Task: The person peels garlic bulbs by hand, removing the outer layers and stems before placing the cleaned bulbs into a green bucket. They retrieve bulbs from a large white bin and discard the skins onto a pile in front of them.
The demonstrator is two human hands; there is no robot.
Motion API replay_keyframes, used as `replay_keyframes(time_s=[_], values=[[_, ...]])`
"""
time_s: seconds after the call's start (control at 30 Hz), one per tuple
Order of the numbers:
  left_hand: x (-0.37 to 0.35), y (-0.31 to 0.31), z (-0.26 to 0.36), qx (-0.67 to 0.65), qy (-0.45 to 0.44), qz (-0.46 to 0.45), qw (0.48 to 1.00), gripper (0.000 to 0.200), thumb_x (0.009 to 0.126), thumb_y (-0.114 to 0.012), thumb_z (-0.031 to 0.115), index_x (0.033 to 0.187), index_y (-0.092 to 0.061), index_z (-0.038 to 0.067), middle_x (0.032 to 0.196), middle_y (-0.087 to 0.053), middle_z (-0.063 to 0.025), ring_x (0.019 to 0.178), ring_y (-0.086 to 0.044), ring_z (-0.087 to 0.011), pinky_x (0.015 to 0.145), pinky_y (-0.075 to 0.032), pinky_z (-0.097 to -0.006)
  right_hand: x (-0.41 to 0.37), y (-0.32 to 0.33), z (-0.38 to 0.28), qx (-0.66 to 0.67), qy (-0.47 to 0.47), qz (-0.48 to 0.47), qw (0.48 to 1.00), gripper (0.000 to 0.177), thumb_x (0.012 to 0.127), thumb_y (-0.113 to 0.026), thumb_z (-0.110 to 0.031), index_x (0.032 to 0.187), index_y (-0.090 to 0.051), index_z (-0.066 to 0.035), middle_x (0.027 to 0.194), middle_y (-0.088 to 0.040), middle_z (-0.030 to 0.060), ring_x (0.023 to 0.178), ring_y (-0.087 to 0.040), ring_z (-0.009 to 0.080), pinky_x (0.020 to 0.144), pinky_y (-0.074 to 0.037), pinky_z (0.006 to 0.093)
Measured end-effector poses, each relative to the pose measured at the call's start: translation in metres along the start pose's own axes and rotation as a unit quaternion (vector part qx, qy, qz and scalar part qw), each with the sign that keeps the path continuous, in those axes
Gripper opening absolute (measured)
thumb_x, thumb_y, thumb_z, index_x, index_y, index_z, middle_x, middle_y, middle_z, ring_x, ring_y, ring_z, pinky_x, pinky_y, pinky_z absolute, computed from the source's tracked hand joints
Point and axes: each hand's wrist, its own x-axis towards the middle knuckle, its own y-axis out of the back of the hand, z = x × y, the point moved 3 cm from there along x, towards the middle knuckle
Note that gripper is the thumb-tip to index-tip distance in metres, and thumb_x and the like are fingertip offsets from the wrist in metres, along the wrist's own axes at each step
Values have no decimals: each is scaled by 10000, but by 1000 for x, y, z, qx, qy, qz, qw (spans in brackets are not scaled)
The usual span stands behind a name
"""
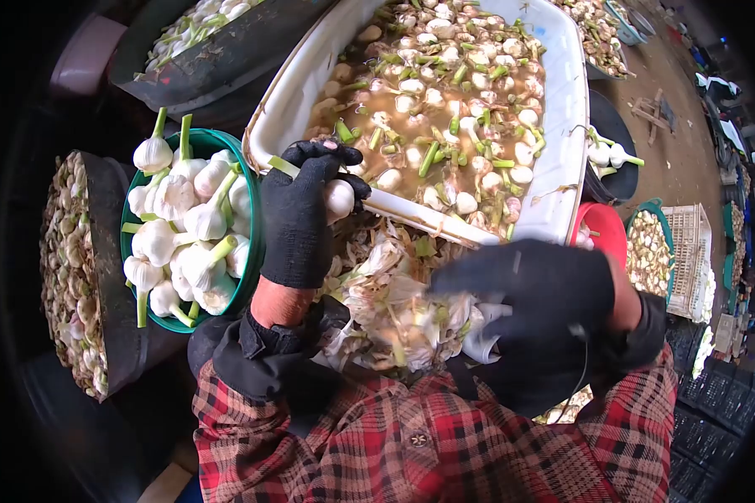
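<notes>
My left hand, in a black glove, is wrapped round a garlic bulb at the near left rim of a white tub; its green stem sticks out on the other side of the hand. My right hand, also black-gloved, is smeared by motion over the peelings, and its fingers cannot be made out. Brownish water with many garlic bulbs and cut stems fills the tub. Loose garlic skins lie heaped between my hands. Beside my left hand stands a green bucket of white bulbs with stems.
A dark container of garlic stands at the far left, another at the upper left. Right of the tub are a black basin, a red bucket, a green basket of garlic and a pale crate.
</notes>
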Motion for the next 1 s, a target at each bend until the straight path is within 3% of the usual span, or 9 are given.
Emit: replay_keyframes(time_s=[0.1,0.17,0.37,0.43,0.53,0.63,0.77,0.9,1.0], values=[[-1,-2,1,-17,5,1,1000,202,859,-502,101,986,-538,-52,906,-645,-139,689,-640,-191,618,-512,-279,38,33,81,-12,-113,105,988,624,808,-660,-239,1379,-434,-134,1306,-517,164,1064,-581,323,871,-492,409],[-2,-5,-1,-43,16,11,999,199,861,-505,103,986,-538,-48,904,-646,-138,687,-640,-189,608,-510,-279,63,29,124,-252,-117,113,954,737,724,-689,-208,1400,-402,-139,1428,-406,151,1176,-506,364,940,-473,439],[4,-1,-8,-117,89,56,988,171,841,-498,58,978,-540,-36,892,-648,-145,659,-643,-199,574,-504,-275,124,-21,198,-381,-240,-122,885,856,688,-732,-231,1433,-336,-377,1556,-156,86,1323,-310,470,901,-475,564],[2,0,-3,-111,105,28,988,46,771,-618,-50,805,-587,-56,943,-605,-124,810,-616,-173,628,-513,-274,126,-27,215,-369,-199,-95,903,737,725,-690,-171,1399,-413,-282,1519,-243,102,1259,-406,459,863,-507,516],[1,0,-5,-98,102,33,989,57,757,-621,-56,803,-604,-29,922,-637,-116,862,-606,-204,683,-511,-308,142,-34,243,-271,-172,33,946,300,712,-574,19,987,-660,-67,1154,-591,185,949,-612,373,777,-528,432],[1,3,-7,-154,181,53,970,85,740,-633,-51,806,-621,2,919,-663,-114,912,-590,-234,736,-500,-338,121,-17,252,-193,-84,180,961,283,696,-587,5,965,-655,-49,987,-638,187,873,-620,361,772,-517,424],[0,-1,-8,-62,71,19,995,102,709,-651,-44,797,-633,3,912,-656,-113,914,-595,-237,737,-496,-331,75,35,227,-183,-196,312,911,153,769,-622,-95,894,-696,-48,790,-663,175,729,-658,322,672,-525,400],[2,-2,-15,-104,46,16,993,121,688,-674,-20,805,-652,0,917,-657,-123,918,-600,-270,763,-497,-348,13,72,120,157,-174,326,916,148,822,-602,-46,945,-663,10,714,-673,97,605,-625,126,561,-502,297],[1,-1,-18,-83,37,3,996,200,691,-669,-27,887,-672,10,958,-665,-136,982,-618,-273,807,-497,-372,-22,61,46,158,-91,310,933,185,814,-644,-41,991,-645,15,850,-693,97,704,-650,133,665,-522,297]])
